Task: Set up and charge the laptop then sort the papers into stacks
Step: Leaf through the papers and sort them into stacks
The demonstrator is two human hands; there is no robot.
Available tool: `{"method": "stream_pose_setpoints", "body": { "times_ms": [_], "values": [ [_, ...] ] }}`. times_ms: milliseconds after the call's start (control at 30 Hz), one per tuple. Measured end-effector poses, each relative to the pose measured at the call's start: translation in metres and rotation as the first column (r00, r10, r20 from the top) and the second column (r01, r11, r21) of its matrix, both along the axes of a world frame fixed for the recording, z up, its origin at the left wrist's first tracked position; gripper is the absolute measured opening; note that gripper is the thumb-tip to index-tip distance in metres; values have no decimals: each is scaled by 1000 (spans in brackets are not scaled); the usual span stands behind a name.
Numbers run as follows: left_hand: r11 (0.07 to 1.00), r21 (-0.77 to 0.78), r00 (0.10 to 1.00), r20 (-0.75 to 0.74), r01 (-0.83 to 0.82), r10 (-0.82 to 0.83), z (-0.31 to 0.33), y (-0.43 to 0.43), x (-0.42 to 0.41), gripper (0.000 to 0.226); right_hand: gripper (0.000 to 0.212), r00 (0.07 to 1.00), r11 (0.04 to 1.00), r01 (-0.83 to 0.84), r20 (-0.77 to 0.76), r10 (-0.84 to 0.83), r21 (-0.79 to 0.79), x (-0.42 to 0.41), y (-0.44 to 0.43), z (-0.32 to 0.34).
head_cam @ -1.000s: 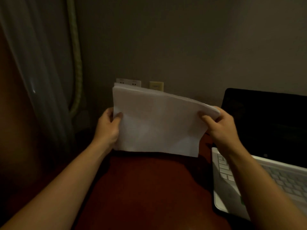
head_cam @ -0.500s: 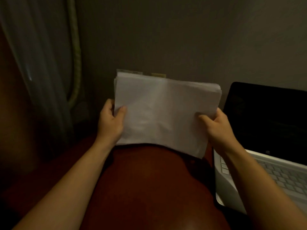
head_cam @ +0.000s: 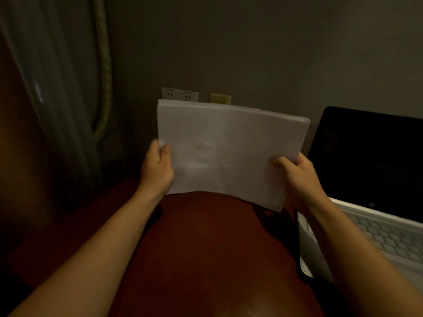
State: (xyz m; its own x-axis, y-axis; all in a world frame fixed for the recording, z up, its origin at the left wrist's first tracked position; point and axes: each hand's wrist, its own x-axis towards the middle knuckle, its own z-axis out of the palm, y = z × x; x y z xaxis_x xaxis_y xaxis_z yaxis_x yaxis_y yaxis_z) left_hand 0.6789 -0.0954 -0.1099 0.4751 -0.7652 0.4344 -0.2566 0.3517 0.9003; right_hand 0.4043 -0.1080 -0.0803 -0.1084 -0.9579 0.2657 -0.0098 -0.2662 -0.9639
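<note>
Papers, a thick white stack with its edges squared, are held up in both hands over the far middle of the dark red-brown tabletop, the broad face turned toward the camera and the whole stack tilted so that its right side sits lower than its left. The left hand grips the left edge low down, its thumb pressed on the front sheet while the other fingers wrap behind the stack, out of sight. The right hand grips the right edge in the same way, thumb flat on the front and fingers curled round behind, so each hand pinches the stack between thumb and fingers. The lower right corner of the stack hangs nearest the tabletop; whether the bottom edge touches the wood cannot be told in the dim light. A laptop stands open at the right edge of the tabletop, just beside the right hand, with a white keyboard and a dark screen; the right forearm crosses above its near left corner. On the grey wall behind the stack, a white double outlet and a beige wall plate peek above the top edge of the sheets. To the left hangs a pale curtain, with a greenish cord dropping beside it.
</note>
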Motion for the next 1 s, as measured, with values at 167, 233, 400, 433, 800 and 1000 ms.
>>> {"method": "stream_pose_setpoints", "body": {
  "times_ms": [167, 233, 400, 433, 800, 1000],
  "values": [
    [1000, -11, 1000, -11, -8, 8, 3, 2, -1, 12, 27, 999, 998, 26, -38, -29, -58, -2, -2, 7],
    [999, 45, 999, -26, 26, -24, 0, 1, -2, 12, 23, 1000, 1000, 7, -26, -8, -29, -2, -1, 2],
    [999, 39, 999, -34, 36, -34, -1, 4, -6, 14, 20, 999, 998, -37, -41, 35, -41, -4, 4, -6],
    [998, 45, 998, -48, 35, -33, -1, 4, -6, 14, 21, 998, 998, -38, -55, 35, -54, -4, 4, -6],
    [922, -328, 675, 634, -206, 377, 59, 18, -10, 75, 20, 965, 927, -69, -261, -32, -370, -11, 17, 42],
    [991, -32, 497, 867, 131, -38, 136, 11, -32, 84, 23, 900, 886, -107, -422, -106, -450, -15, 35, 69]
  ]
}}
